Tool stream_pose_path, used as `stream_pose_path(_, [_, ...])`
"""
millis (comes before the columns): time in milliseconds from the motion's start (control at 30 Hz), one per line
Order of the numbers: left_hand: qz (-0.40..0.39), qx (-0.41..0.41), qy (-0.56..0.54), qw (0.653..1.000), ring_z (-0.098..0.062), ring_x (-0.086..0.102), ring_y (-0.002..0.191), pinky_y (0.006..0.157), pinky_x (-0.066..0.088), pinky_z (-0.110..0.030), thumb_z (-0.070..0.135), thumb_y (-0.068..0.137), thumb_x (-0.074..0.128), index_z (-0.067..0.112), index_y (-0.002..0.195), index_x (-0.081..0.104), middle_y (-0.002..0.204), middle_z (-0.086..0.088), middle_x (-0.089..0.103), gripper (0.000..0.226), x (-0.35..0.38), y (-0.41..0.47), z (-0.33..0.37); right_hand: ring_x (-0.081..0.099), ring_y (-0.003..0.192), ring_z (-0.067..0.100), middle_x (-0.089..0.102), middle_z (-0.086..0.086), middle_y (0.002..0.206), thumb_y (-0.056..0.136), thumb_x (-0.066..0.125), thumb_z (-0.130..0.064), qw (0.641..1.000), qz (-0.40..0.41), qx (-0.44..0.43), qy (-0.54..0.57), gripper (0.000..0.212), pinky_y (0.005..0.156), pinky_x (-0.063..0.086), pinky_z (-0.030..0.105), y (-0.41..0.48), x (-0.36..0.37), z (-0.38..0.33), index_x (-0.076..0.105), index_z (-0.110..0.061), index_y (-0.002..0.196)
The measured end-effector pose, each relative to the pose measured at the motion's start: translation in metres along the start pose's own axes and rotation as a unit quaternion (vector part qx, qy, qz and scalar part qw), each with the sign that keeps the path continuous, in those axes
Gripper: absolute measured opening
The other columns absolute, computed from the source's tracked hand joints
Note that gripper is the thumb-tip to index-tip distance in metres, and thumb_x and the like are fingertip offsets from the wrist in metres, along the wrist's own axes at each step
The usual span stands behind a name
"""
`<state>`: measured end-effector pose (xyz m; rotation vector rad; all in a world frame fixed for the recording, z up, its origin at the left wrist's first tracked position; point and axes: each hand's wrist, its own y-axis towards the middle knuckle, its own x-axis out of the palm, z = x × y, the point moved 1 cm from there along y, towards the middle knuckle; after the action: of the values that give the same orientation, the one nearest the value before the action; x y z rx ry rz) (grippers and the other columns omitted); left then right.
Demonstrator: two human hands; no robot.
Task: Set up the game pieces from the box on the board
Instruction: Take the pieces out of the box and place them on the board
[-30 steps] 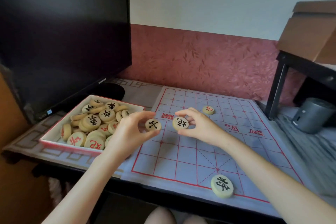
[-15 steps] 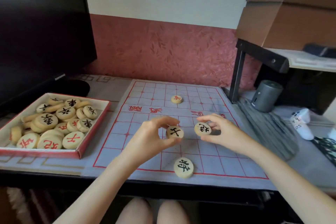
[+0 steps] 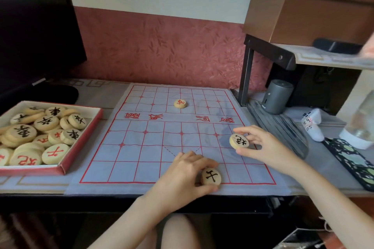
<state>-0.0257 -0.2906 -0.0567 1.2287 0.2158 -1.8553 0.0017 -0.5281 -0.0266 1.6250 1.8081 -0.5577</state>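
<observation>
A pale cloth board point(image 3: 141, 147) with red grid lines lies on the desk. My left hand point(image 3: 182, 176) pinches a round wooden piece with a black character point(image 3: 211, 176) down at the board's near edge. My right hand point(image 3: 263, 147) holds a second black-marked piece point(image 3: 239, 141), tilted, above the right side of the board. A red-marked piece point(image 3: 180, 103) sits alone on the far half. The red-rimmed box point(image 3: 81, 137) at the left holds several more pieces point(image 3: 40, 133). The black piece seen earlier at the near edge is hidden, likely under my left hand.
A dark monitor point(image 3: 34, 36) stands behind the box. At the right are a black shelf frame point(image 3: 247, 70) carrying a brown carton point(image 3: 313, 10), a grey cylinder point(image 3: 276, 99), a white bottle point(image 3: 312, 125) and a patterned case point(image 3: 352, 161).
Both hands moved apart and down from mid-air. The left lowered its piece to the board's near edge; the right carried its piece out to the right. The view swung right.
</observation>
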Motion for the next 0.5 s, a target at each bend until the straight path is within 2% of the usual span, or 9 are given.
stream_pose_path(100, [0.000, 0.007, 0.014, 1.000, -0.005, 0.043, 0.105, 0.091, 0.024, -0.011, 0.049, 0.080, 0.060, 0.031, 0.122, 0.051, 0.114, 0.014, 0.057, 0.047, 0.001, -0.002, -0.002, 0.057, 0.108, 0.000, 0.057, -0.017, 0.115, 0.074, 0.077, -0.021, 1.000, 0.003, 0.005, 0.009, 0.048, 0.103, 0.040, 0.028, -0.004, -0.001, 0.002, 0.058, -0.039, 0.114])
stream_pose_path(200, [-0.003, 0.008, 0.015, 1.000, -0.003, 0.042, 0.106, 0.091, 0.023, -0.010, 0.051, 0.079, 0.061, 0.032, 0.123, 0.051, 0.116, 0.015, 0.056, 0.049, 0.001, -0.003, -0.005, 0.058, 0.106, -0.003, 0.058, -0.016, 0.115, 0.075, 0.077, -0.017, 1.000, 0.005, 0.013, 0.013, 0.048, 0.099, 0.041, 0.018, -0.005, -0.002, 0.004, 0.058, -0.034, 0.115])
stream_pose_path(300, [-0.002, 0.006, -0.004, 1.000, 0.001, 0.039, 0.110, 0.096, 0.025, -0.012, 0.058, 0.076, 0.060, 0.034, 0.124, 0.051, 0.120, 0.019, 0.052, 0.054, 0.000, -0.002, -0.004, 0.055, 0.105, -0.006, 0.058, -0.015, 0.116, 0.076, 0.076, -0.014, 1.000, 0.016, 0.022, -0.008, 0.049, 0.084, 0.041, 0.003, -0.004, -0.003, 0.007, 0.057, -0.029, 0.119])
stream_pose_path(433, [0.032, -0.013, -0.025, 0.999, 0.005, 0.038, 0.111, 0.097, 0.019, -0.005, 0.066, 0.077, 0.042, 0.034, 0.121, 0.054, 0.118, 0.022, 0.055, 0.056, -0.006, 0.004, -0.006, 0.052, 0.105, 0.000, 0.057, -0.009, 0.115, 0.076, 0.076, -0.014, 0.998, 0.021, 0.037, -0.051, 0.051, 0.080, 0.037, 0.006, 0.001, -0.003, 0.014, 0.056, -0.028, 0.120])
stream_pose_path(500, [0.049, -0.020, -0.025, 0.998, 0.005, 0.042, 0.107, 0.098, 0.022, -0.007, 0.064, 0.079, 0.040, 0.033, 0.118, 0.057, 0.112, 0.022, 0.057, 0.053, -0.012, 0.007, -0.007, 0.049, 0.104, -0.004, 0.056, -0.006, 0.115, 0.075, 0.076, -0.015, 0.997, 0.016, 0.040, -0.058, 0.051, 0.082, 0.036, 0.006, 0.005, 0.000, 0.018, 0.055, -0.032, 0.119])
